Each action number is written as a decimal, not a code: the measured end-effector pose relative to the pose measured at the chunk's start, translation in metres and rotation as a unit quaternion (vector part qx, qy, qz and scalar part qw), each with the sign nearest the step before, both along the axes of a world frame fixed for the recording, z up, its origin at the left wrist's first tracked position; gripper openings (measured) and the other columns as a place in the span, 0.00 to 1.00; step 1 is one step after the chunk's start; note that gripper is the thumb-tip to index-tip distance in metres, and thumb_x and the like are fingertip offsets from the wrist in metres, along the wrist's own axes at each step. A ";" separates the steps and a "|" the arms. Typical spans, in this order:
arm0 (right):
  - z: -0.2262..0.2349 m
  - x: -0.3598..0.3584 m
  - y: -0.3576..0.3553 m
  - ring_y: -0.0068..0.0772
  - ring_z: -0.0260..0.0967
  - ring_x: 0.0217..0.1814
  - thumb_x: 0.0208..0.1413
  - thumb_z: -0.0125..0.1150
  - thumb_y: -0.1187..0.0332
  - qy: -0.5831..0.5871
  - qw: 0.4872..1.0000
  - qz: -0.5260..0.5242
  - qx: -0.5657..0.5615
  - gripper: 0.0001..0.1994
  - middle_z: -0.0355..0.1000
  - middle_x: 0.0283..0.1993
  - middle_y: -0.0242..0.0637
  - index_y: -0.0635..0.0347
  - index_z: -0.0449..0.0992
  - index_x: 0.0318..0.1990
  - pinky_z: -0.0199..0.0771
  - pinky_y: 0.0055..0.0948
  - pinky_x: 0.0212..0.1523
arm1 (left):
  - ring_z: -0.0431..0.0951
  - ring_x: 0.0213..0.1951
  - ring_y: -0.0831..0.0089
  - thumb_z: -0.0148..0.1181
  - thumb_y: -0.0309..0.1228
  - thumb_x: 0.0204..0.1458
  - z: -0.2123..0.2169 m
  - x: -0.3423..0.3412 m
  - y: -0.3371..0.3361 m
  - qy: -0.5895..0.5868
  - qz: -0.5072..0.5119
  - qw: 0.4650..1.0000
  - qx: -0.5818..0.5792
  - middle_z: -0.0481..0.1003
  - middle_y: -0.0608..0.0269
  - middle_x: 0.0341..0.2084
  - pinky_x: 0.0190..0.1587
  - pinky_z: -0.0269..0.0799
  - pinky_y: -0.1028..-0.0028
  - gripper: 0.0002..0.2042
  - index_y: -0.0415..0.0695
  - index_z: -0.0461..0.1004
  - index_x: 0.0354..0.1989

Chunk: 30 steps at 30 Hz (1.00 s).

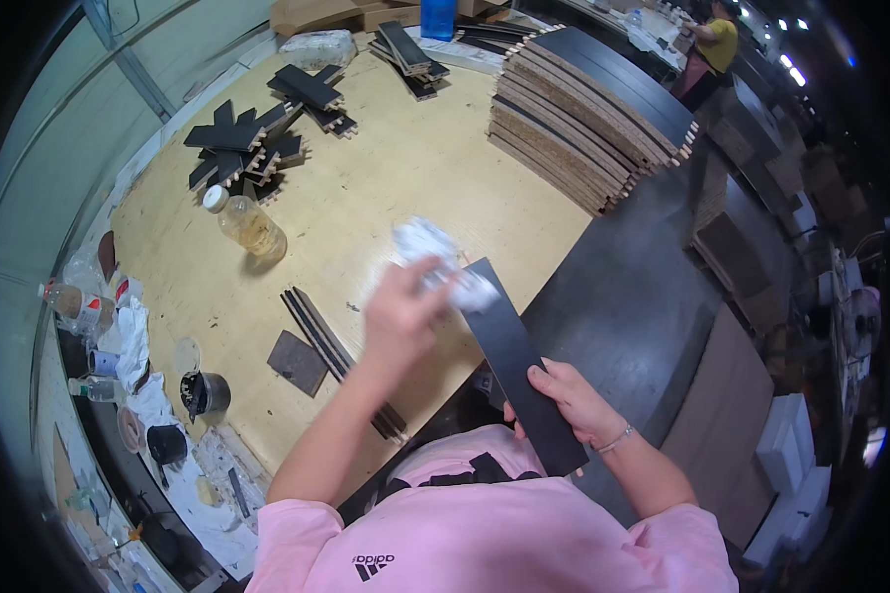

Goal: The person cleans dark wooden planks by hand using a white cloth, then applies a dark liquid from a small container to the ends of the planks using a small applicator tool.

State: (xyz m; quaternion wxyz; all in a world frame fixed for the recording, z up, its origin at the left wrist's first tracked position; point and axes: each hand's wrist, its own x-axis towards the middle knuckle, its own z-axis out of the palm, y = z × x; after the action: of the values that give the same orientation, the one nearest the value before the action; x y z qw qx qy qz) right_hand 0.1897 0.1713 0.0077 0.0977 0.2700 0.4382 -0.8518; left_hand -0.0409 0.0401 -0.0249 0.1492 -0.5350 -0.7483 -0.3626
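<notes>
My right hand (578,403) grips a narrow black board (516,346) near its lower end, thumb on top and fingers beneath. The board is tilted over the table's front edge, with small wooden dowels showing at its ends. My left hand (401,314), blurred by motion, is closed on a crumpled white cloth (425,240). Part of that cloth lies against the board's far end. Left of my left forearm, several thin black strips (316,331) lie side by side on the table, next to a small dark square piece (298,363).
The pale yellow table (386,163) bears a bottle of yellowish liquid (252,229), piles of short black boards (232,138) and a tall stack of black panels (588,109). A dark pot (206,393) stands at the left edge. Another person (712,44) is far right.
</notes>
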 end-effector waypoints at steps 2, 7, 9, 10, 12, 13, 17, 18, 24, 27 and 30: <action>0.003 0.001 0.001 0.30 0.76 0.27 0.68 0.48 0.54 -0.014 0.999 0.018 0.036 0.18 0.76 0.33 0.42 0.63 0.67 0.46 0.78 0.28 0.30 | 0.75 0.43 0.58 0.63 0.19 0.37 -0.006 -0.040 -0.007 0.002 0.107 0.994 -0.020 0.75 0.57 0.48 0.44 0.74 0.65 0.22 0.53 0.81 0.44; 0.004 0.002 0.004 0.29 0.76 0.26 0.68 0.48 0.55 -0.001 0.999 -0.008 0.049 0.18 0.75 0.33 0.42 0.63 0.68 0.46 0.77 0.27 0.29 | 0.74 0.47 0.54 0.62 0.15 0.37 0.027 -0.013 -0.003 0.023 0.026 0.998 0.053 0.74 0.50 0.48 0.48 0.72 0.63 0.26 0.51 0.81 0.48; 0.007 -0.003 0.004 0.29 0.76 0.26 0.68 0.47 0.55 -0.012 0.999 -0.014 0.048 0.17 0.75 0.33 0.42 0.63 0.68 0.46 0.77 0.27 0.28 | 0.74 0.43 0.56 0.61 0.17 0.38 0.023 0.004 -0.006 0.030 -0.048 0.998 0.012 0.75 0.57 0.46 0.45 0.72 0.64 0.23 0.51 0.82 0.46; 0.008 -0.004 0.003 0.29 0.76 0.26 0.68 0.47 0.55 -0.009 0.998 -0.009 0.055 0.17 0.75 0.33 0.42 0.63 0.68 0.46 0.77 0.26 0.28 | 0.74 0.40 0.59 0.60 0.18 0.38 0.015 0.003 -0.006 0.045 -0.040 0.998 -0.009 0.76 0.61 0.45 0.42 0.73 0.66 0.22 0.52 0.82 0.44; 0.008 -0.003 -0.003 0.29 0.76 0.26 0.68 0.47 0.56 -0.007 0.998 -0.010 0.062 0.17 0.75 0.33 0.42 0.63 0.68 0.46 0.77 0.26 0.28 | 0.74 0.40 0.59 0.59 0.18 0.39 -0.009 -0.033 -0.012 -0.003 0.090 0.996 -0.001 0.76 0.63 0.43 0.42 0.73 0.66 0.19 0.50 0.82 0.42; 0.008 -0.004 -0.003 0.29 0.75 0.26 0.69 0.47 0.56 0.000 0.998 -0.005 0.059 0.17 0.75 0.33 0.42 0.63 0.68 0.46 0.77 0.26 0.28 | 0.74 0.41 0.59 0.59 0.19 0.39 -0.012 -0.051 -0.022 -0.024 0.104 0.994 0.004 0.75 0.60 0.41 0.43 0.72 0.68 0.16 0.46 0.81 0.39; 0.004 -0.010 -0.002 0.28 0.75 0.25 0.69 0.45 0.55 0.010 0.997 -0.016 0.076 0.17 0.75 0.33 0.42 0.63 0.68 0.47 0.76 0.25 0.28 | 0.74 0.42 0.59 0.61 0.21 0.40 0.013 -0.057 -0.037 -0.174 0.083 0.977 0.093 0.74 0.57 0.42 0.44 0.71 0.68 0.13 0.43 0.79 0.37; 0.002 -0.014 -0.002 0.28 0.75 0.25 0.69 0.45 0.55 0.008 0.997 -0.017 0.076 0.17 0.75 0.33 0.42 0.63 0.68 0.47 0.76 0.25 0.28 | 0.73 0.42 0.59 0.62 0.22 0.39 0.031 -0.046 -0.034 -0.257 0.038 0.957 0.130 0.74 0.56 0.43 0.47 0.70 0.66 0.12 0.42 0.78 0.37; -0.002 -0.050 -0.008 0.28 0.75 0.27 0.71 0.40 0.53 0.052 0.991 -0.051 0.110 0.21 0.75 0.34 0.41 0.65 0.69 0.45 0.76 0.25 0.30 | 0.72 0.49 0.52 0.64 0.24 0.39 0.047 0.007 0.007 -0.217 -0.106 0.960 0.143 0.73 0.56 0.48 0.58 0.63 0.60 0.10 0.40 0.74 0.31; 0.000 -0.075 0.003 0.28 0.75 0.28 0.70 0.40 0.51 0.134 0.958 -0.177 0.184 0.22 0.75 0.33 0.41 0.63 0.69 0.44 0.77 0.26 0.30 | 0.75 0.50 0.54 0.64 0.26 0.38 0.012 0.059 -0.009 -0.089 -0.243 0.966 0.022 0.76 0.55 0.46 0.58 0.66 0.61 0.10 0.43 0.75 0.32; 0.011 -0.090 0.018 0.29 0.75 0.26 0.70 0.36 0.47 0.134 0.954 -0.195 0.184 0.25 0.75 0.33 0.42 0.62 0.69 0.43 0.76 0.26 0.26 | 0.81 0.44 0.64 0.65 0.26 0.39 -0.020 0.091 -0.055 -0.224 -0.358 0.900 -0.111 0.79 0.56 0.38 0.48 0.75 0.68 0.08 0.42 0.78 0.31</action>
State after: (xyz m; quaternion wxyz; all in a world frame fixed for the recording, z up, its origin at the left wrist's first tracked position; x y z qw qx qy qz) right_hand 0.0994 0.1889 0.0188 -0.1813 0.2473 0.5348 -0.7873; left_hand 0.0501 -0.0153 -0.0448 -0.2222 -0.6845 -0.5555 -0.4166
